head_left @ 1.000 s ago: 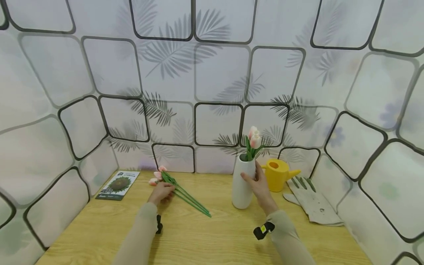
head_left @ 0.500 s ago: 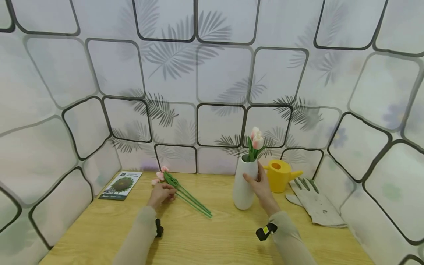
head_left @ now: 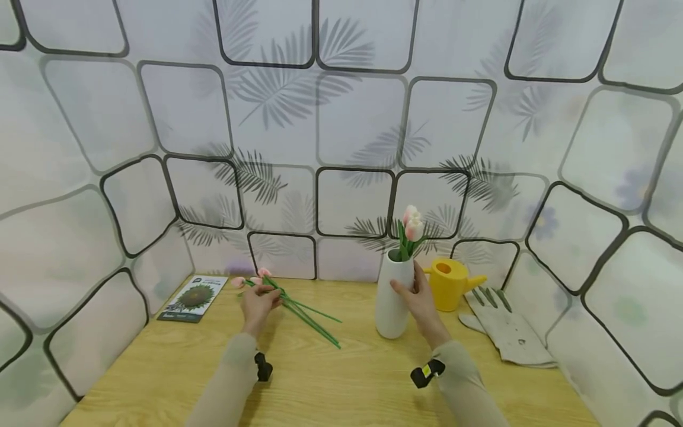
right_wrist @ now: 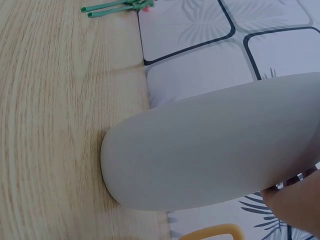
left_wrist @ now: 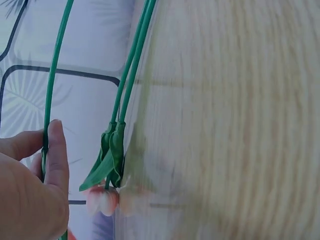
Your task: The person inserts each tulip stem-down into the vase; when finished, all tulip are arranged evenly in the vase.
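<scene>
My left hand pinches the green stem of one artificial tulip between thumb and fingers. In the left wrist view this stem stands apart from two other tulips, which lie on the table with pale pink heads. My right hand grips the upper right side of a white vase, thumb across its front. The vase stands upright on the table, and pink-white tulips with green leaves rise from its mouth. Their stems inside are hidden.
A seed packet with a sunflower picture lies at the left back. Right of the vase stands a yellow watering can, with pale work gloves beside it. A patterned backdrop encloses the wooden table.
My left hand has separated one tulip from the bunch; its head has moved left and its stem now angles away from the others. The right hand stays on the vase.
</scene>
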Motion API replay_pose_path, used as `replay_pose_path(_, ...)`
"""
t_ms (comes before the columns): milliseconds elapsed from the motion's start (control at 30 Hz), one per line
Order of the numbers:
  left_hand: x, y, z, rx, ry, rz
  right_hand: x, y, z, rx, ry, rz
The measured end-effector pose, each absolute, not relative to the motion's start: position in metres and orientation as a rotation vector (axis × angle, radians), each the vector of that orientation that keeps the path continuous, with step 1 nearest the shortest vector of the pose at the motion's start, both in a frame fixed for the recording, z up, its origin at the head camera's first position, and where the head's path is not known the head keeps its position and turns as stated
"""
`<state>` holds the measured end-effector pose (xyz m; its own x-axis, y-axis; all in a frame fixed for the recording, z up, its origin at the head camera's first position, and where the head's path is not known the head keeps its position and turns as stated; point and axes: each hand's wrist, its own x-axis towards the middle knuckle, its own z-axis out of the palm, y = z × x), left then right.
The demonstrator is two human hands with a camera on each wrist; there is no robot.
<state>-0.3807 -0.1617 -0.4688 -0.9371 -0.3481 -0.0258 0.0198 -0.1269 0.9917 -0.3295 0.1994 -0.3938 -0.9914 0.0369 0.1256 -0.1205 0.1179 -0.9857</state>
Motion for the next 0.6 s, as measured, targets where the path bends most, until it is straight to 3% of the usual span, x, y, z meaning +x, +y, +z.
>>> replay_pose_path(200, -0.381, -0.154, -0.464, 0.42, -1.781, -2.174, -0.322, 0.198, -0.387, 0.08, -2.265, 2.002)
replay_pose_path(600, -0.377, -0.13, -0.445, 0.264, -1.552, -2.161, -0.346, 0.205, -0.416, 0.105, -2.22, 1.973)
